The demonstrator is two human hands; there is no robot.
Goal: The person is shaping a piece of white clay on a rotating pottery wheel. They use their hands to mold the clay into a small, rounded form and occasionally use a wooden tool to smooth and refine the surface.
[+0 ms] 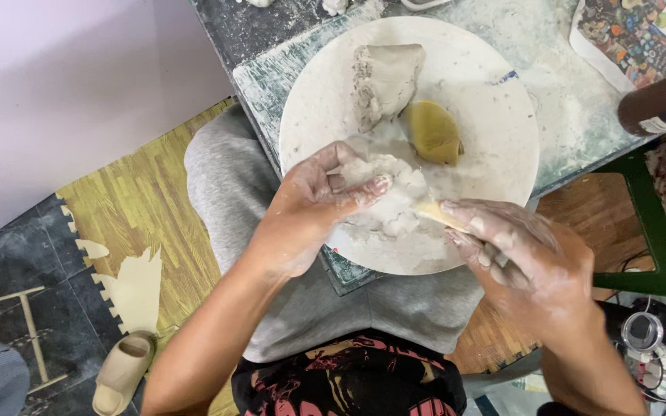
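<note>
A round white board lies on a dusty table, dusted with clay. On it sit a grey clay block and a yellow sponge. My left hand grips a wet lump of pale clay at the board's near edge, thumb pressed on top. My right hand, coated in clay, holds a thin pale wooden tool whose tip touches the lump's right side.
A dark, clay-smeared table carries the board; a colourful patterned cloth and a brown roller lie at the far right. Green table legs stand to the right. A beige sandal rests on the foam floor mat below left.
</note>
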